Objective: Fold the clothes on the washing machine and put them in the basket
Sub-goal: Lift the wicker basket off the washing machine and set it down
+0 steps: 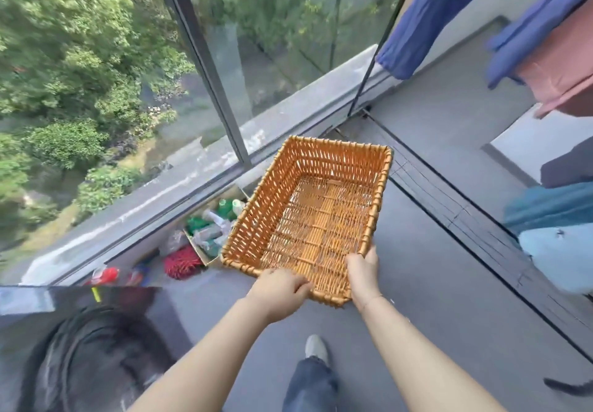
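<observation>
Near the middle of the frame, two bare hands hold an orange woven basket (321,206) up over the grey floor (433,299). It has nothing inside. The left hand (279,286) has its fingers curled over the near rim. The right hand (362,270) grips the near right corner, with the thumb on the side rim and the fingers tucked under.

At the lower left of the frame sits the dark washing machine (80,347) with its round door. Its top is not in view, so I cannot tell what lies on it.

Left of the basket, by the big glass window (128,90), a cardboard box (208,231) on the floor is full of bottles, and a red bundle (183,262) lies beside it.

At the upper right of the frame hang a blue cloth (449,16) and a pink cloth (564,68). Lower on the right edge are some blue and pale things, too blurred to tell.

At the bottom middle, a leg in blue jeans (311,386) and a grey shoe (316,347) stand on the floor.
</observation>
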Action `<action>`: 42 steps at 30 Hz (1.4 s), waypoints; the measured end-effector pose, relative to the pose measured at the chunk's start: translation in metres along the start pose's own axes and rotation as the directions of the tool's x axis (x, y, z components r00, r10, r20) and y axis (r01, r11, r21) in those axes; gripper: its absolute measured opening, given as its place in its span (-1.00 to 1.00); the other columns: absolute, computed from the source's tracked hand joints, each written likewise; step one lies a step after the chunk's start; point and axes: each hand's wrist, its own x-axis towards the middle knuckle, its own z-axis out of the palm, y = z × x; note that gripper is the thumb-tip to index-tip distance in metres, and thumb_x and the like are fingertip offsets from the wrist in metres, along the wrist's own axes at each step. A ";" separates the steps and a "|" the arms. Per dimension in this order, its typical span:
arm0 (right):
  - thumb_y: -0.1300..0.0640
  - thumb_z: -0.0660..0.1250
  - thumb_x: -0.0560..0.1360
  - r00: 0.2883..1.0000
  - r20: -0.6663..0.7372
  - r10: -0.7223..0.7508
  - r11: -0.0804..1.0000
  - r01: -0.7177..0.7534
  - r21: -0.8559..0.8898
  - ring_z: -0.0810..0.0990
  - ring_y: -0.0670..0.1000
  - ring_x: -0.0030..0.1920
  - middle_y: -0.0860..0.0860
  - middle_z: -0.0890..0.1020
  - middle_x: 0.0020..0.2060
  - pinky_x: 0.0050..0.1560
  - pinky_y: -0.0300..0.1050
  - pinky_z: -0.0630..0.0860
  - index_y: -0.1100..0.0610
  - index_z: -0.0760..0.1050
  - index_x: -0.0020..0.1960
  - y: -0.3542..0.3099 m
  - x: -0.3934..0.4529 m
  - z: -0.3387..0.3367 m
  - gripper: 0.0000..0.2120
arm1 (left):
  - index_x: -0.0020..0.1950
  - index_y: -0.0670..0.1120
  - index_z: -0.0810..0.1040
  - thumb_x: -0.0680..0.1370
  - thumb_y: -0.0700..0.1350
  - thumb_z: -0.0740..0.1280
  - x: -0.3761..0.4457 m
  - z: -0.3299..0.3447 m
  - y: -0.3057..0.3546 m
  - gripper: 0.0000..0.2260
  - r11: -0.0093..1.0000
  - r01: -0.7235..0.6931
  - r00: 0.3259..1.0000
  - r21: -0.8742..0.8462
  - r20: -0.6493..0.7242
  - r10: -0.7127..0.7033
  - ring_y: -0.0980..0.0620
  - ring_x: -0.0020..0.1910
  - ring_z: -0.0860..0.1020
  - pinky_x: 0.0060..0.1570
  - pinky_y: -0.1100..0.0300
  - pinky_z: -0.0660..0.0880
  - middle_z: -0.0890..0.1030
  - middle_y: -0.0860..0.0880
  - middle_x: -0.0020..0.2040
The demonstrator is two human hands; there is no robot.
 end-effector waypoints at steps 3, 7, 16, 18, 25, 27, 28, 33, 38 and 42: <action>0.41 0.12 0.41 1.000 -0.006 0.026 1.000 -0.026 -0.012 0.55 0.11 -0.04 0.03 0.60 0.00 0.09 -0.02 0.49 0.05 0.41 0.26 0.008 0.026 0.003 -0.51 | 0.32 0.08 0.45 0.62 -0.04 0.12 0.024 0.015 -0.007 -0.70 0.999 -0.019 1.000 0.038 -0.007 0.020 -0.01 0.31 0.39 0.34 0.08 0.17 0.51 0.04 0.27; 0.43 0.14 0.44 0.998 -0.003 0.057 0.998 -0.057 -0.031 0.55 0.06 -0.11 0.04 0.59 -0.04 0.00 -0.09 0.47 0.07 0.40 0.23 0.017 0.055 0.010 -0.56 | 0.32 0.10 0.45 0.62 -0.13 0.09 0.047 0.019 -0.013 -0.68 0.994 0.042 0.997 0.098 -0.069 -0.035 0.01 0.32 0.38 0.34 0.08 0.12 0.49 0.08 0.29; 0.30 0.27 0.51 0.979 -0.046 0.197 0.946 -0.202 -0.254 0.60 0.19 0.02 0.16 0.61 0.06 0.08 0.07 0.54 0.24 0.42 0.19 0.045 0.075 0.018 -0.74 | 0.26 -0.02 0.49 0.63 -0.10 0.05 0.059 0.019 -0.025 -0.70 0.988 0.128 0.978 0.082 0.155 -0.139 -0.09 0.27 0.41 0.23 0.00 0.30 0.51 -0.05 0.25; 0.32 0.22 0.49 0.981 -0.038 0.189 0.954 -0.192 -0.228 0.59 0.16 -0.11 0.16 0.62 -0.05 -0.04 0.05 0.55 0.18 0.41 0.04 0.037 0.072 0.015 -0.86 | 0.27 -0.02 0.49 0.63 -0.09 0.06 0.058 0.016 -0.026 -0.70 0.989 0.143 0.976 0.042 0.159 -0.147 -0.10 0.25 0.44 0.19 0.02 0.37 0.51 -0.06 0.25; 0.26 0.22 0.51 0.999 0.026 0.040 0.994 -0.038 -0.104 0.60 0.06 0.04 0.04 0.58 0.16 0.04 -0.02 0.57 0.12 0.39 0.33 0.002 0.043 0.010 -0.61 | 0.28 0.02 0.50 0.63 -0.07 0.09 0.037 -0.018 -0.015 -0.70 0.984 0.172 0.982 -0.055 0.086 -0.167 -0.06 0.24 0.49 0.17 0.07 0.47 0.54 -0.01 0.27; 0.26 0.23 0.53 0.998 0.062 -0.004 0.995 0.011 -0.102 0.56 0.07 0.11 0.01 0.50 0.27 0.19 0.04 0.52 0.09 0.33 0.41 -0.015 0.025 0.005 -0.55 | 0.25 0.04 0.52 0.62 -0.08 0.10 0.026 -0.030 -0.008 -0.71 0.987 0.156 0.987 -0.041 0.038 -0.155 -0.06 0.21 0.51 0.14 0.07 0.49 0.57 0.00 0.23; 0.26 0.24 0.54 0.996 0.079 -0.035 0.994 0.042 -0.099 0.56 0.11 0.14 0.01 0.49 0.27 0.19 0.06 0.52 0.11 0.35 0.40 -0.024 0.013 0.001 -0.56 | 0.24 0.04 0.53 0.61 -0.08 0.10 0.016 -0.038 -0.003 -0.71 0.989 0.146 0.989 -0.033 0.012 -0.146 -0.06 0.20 0.52 0.13 0.07 0.49 0.58 0.00 0.22; 0.24 0.23 0.56 0.976 0.098 -0.196 0.970 0.208 -0.127 0.51 -0.01 0.20 0.04 0.53 0.25 0.22 -0.16 0.40 0.16 0.45 0.33 -0.059 -0.033 -0.017 -0.66 | 0.25 0.02 0.53 0.60 -0.10 0.10 -0.024 -0.074 0.019 -0.70 0.993 0.111 0.986 -0.047 -0.122 -0.116 -0.05 0.15 0.54 0.08 0.12 0.49 0.59 -0.01 0.20; 0.20 0.23 0.59 0.931 0.116 -0.346 0.929 0.357 -0.100 0.57 -0.08 0.00 0.00 0.59 0.06 -0.19 -0.43 0.46 0.12 0.52 0.16 -0.094 -0.088 -0.049 -0.82 | 0.21 0.04 0.54 0.59 -0.10 0.11 -0.071 -0.106 0.045 -0.71 0.999 0.016 0.961 -0.047 -0.276 -0.028 0.02 0.01 0.59 -0.02 0.14 0.54 0.61 0.03 0.15; 0.21 0.28 0.55 0.878 0.073 -0.473 0.871 0.479 -0.108 0.59 -0.03 0.03 0.01 0.64 -0.02 -0.05 -0.32 0.45 0.11 0.57 0.05 -0.127 -0.130 -0.080 -0.87 | 0.25 0.00 0.54 0.62 -0.10 0.13 -0.102 -0.128 0.075 -0.72 0.988 -0.119 0.933 -0.100 -0.352 0.077 0.13 -0.11 0.60 -0.10 0.17 0.61 0.60 0.06 0.15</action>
